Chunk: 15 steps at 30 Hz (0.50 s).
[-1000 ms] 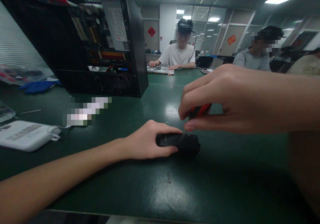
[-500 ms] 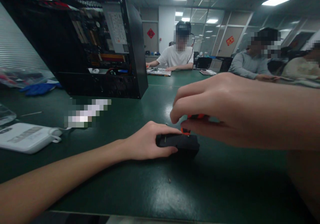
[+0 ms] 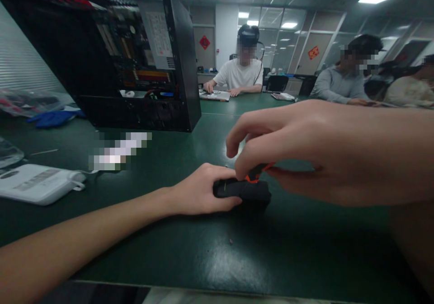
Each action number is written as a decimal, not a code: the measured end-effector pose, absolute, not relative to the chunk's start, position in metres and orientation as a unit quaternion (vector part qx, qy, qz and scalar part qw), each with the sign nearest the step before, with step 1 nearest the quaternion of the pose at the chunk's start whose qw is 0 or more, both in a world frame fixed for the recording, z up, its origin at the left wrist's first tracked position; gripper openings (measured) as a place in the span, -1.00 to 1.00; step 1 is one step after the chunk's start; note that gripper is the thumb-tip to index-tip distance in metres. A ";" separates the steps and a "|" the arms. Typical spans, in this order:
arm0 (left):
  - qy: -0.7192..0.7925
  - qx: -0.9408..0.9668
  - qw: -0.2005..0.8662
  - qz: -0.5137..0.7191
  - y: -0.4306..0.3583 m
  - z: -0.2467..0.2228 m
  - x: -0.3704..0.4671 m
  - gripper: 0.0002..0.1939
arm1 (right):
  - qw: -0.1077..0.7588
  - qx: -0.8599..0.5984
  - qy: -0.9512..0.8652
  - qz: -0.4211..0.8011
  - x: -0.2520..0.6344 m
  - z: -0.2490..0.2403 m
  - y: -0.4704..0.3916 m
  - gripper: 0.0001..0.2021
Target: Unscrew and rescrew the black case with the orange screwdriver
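My left hand [image 3: 200,189] is closed around the left end of a black oblong block [image 3: 249,193], thumb on the near side and fingers on the far side, keeping it against the table. From the right, my right hand [image 3: 298,146] reaches over the block. Its thumb and index finger pinch a small orange-and-black tool [image 3: 256,172], whose lower end meets the top of the block or hangs just over it. The fingers hide most of this tool, so its kind does not show. The other fingers are curled loosely above.
An open black computer case [image 3: 188,73] stands at the back left. Left of my hands lie a white power bank [image 3: 40,184] with a cable, a blurred-out lit object [image 3: 122,152] and a blue glove [image 3: 56,119]. People sit farther back, one facing me in a white shirt [image 3: 242,76].
My right hand's fingers have shifted left and down around the orange-and-black tool, which now leans and shows more. The left hand and the block have hardly moved.
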<state>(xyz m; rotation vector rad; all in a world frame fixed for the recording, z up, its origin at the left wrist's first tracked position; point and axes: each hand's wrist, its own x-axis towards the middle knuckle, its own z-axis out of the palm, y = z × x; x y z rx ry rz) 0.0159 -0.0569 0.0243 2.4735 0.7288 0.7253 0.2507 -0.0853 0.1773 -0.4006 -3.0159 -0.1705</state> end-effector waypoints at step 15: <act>0.303 0.870 0.262 0.288 -0.064 0.018 0.037 -0.64 | 0.050 -0.177 -0.977 -0.103 0.249 0.177 -0.085 -0.81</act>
